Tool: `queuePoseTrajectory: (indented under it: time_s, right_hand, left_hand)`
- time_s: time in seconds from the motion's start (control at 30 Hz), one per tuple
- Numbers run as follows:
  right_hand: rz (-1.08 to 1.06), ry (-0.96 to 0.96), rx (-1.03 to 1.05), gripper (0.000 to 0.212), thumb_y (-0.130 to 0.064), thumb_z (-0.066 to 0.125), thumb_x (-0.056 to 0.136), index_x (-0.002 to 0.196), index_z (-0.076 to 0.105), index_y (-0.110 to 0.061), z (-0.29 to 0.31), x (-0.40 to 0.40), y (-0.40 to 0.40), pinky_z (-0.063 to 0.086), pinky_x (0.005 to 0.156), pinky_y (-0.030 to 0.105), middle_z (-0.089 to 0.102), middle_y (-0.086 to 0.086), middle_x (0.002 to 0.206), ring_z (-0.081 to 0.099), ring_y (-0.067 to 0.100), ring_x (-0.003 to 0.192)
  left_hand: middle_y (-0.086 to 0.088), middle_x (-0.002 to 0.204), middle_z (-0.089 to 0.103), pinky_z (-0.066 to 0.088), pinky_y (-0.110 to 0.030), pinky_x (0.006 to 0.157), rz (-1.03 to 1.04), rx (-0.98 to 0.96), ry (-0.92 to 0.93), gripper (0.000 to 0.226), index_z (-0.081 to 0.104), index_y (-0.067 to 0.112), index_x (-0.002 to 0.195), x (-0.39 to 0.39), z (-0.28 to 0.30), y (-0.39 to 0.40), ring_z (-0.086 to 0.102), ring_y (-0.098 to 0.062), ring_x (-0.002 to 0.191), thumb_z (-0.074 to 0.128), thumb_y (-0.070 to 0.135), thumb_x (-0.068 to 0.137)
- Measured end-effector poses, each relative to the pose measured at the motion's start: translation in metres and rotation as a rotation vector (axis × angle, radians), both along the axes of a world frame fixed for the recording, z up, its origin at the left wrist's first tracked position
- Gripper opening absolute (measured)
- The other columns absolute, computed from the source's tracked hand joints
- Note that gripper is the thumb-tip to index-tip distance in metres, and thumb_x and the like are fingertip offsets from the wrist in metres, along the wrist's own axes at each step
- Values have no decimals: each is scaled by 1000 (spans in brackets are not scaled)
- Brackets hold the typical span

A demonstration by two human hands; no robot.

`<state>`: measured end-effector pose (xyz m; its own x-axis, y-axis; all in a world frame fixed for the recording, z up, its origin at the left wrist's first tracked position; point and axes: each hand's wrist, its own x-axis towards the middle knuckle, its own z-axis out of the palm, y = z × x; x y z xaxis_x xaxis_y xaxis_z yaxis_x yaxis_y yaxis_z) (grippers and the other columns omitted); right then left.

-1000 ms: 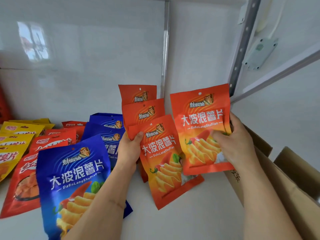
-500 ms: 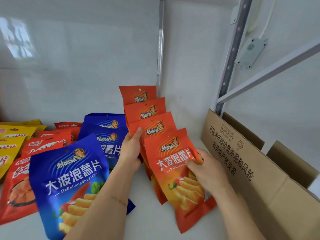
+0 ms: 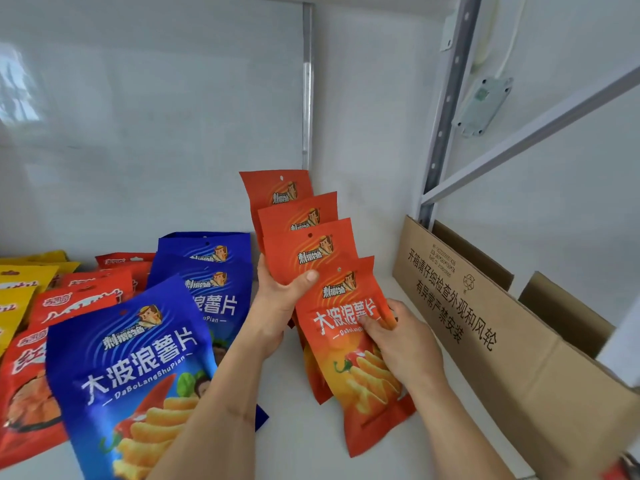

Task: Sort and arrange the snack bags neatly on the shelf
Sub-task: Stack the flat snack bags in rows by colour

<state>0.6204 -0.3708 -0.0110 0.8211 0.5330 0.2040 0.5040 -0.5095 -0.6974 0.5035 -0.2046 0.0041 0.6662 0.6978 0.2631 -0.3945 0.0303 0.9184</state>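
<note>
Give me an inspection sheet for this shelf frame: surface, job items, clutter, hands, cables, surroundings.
Surface: white shelf, bare patch in front.
Job's things: four orange bags fanned upright; blue bags overlapping to their left; red bags and yellow bags far left.
Clutter: open carton on the right.
Hands: left hand grips the orange fan, thumb on front; right hand pinches the front bag.
Cables: white cable down to a wall box.
Surroundings: white back panel, metal upright.

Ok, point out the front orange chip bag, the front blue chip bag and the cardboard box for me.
front orange chip bag (image 3: 360, 393): head view, on the printed chips picture.
front blue chip bag (image 3: 138, 368): head view, on the white lettering.
cardboard box (image 3: 519, 358): head view, on its printed side flap.
</note>
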Motion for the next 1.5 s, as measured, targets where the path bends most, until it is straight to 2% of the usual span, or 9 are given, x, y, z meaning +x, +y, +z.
queuePoseTrajectory:
  time_s: [0.2, 0.33, 0.53, 0.7, 0.83, 1.03, 1.27, 1.37, 1.5]
  right_hand:
    - [-14, 1, -6, 47, -64, 55, 87, 125, 53, -38, -2, -1, -4, 52, 81, 34, 69, -15, 108, 65, 14, 101]
    - [-11, -8, 10, 44, -65, 54, 87, 122, 53, -39, -3, -3, -7, 52, 80, 34, 66, -18, 106, 63, 11, 100]
    - [8, 2, 167, 48, -61, 56, 88, 126, 52, -32, -8, -4, -11, 47, 97, 38, 52, -10, 124, 52, 11, 116]
    - [47, 169, 321, 32, -55, 56, 91, 116, 57, -35, 3, -6, -21, 48, 73, 19, 68, -18, 101, 65, 0, 92]
    - [27, 227, 283, 21, -53, 58, 92, 105, 57, -38, 10, -4, -30, 46, 69, 22, 67, -20, 96, 64, 1, 88]
    - [-86, 185, 81, 44, -65, 52, 87, 111, 58, -29, -15, 4, -19, 53, 86, 37, 68, -11, 102, 65, 13, 94]
    - [-103, 143, 74, 64, -81, 39, 74, 113, 57, -32, -28, 8, -13, 54, 85, 41, 64, -9, 106, 63, 13, 95]
    - [-75, 144, 91, 69, -86, 34, 70, 114, 56, -37, -30, 8, -15, 54, 86, 41, 64, -12, 106, 63, 11, 96]
    - [-38, 173, 83, 74, -89, 37, 67, 114, 58, -36, -22, 14, -17, 54, 87, 40, 66, -12, 106, 64, 10, 94]
  left_hand:
    - [-3, 130, 66, 61, -42, 86, -119, 87, -17, 119, 30, 35, 147, -3, 0, -5, 68, -24, 116, 97, 48, 51]
    - [-1, 123, 70, 63, -37, 76, 9, 11, 35, 78, 37, 31, 143, 2, 0, -12, 73, -21, 104, 82, 17, 81]
    - [-5, 120, 73, 61, -49, 86, -12, -53, 77, 47, 50, 22, 137, 9, 5, -15, 75, -26, 101, 69, 24, 94]
    - [-10, 119, 74, 57, -55, 92, -124, -124, 86, 40, 54, 16, 135, 24, 24, -18, 73, -33, 104, 66, 20, 97]
    - [-13, 110, 76, 62, -46, 78, -157, -259, 154, 30, 60, 14, 126, 34, 19, -20, 75, -33, 93, 65, 18, 96]
    - [-19, 102, 77, 62, -44, 68, -130, -418, 304, 32, 62, 7, 125, 41, -13, -16, 76, -33, 79, 66, 17, 95]
    - [-10, 99, 77, 61, -32, 60, -83, -232, 388, 34, 62, 14, 122, 45, -6, -9, 76, -22, 73, 73, 24, 91]
    - [-6, 106, 73, 61, -39, 71, 31, -159, 359, 56, 50, 14, 131, 45, -7, -3, 74, -24, 84, 81, 22, 85]
    - [-9, 105, 74, 59, -34, 62, 14, -228, 354, 53, 52, 11, 132, 42, -1, -2, 74, -25, 82, 78, 21, 87]
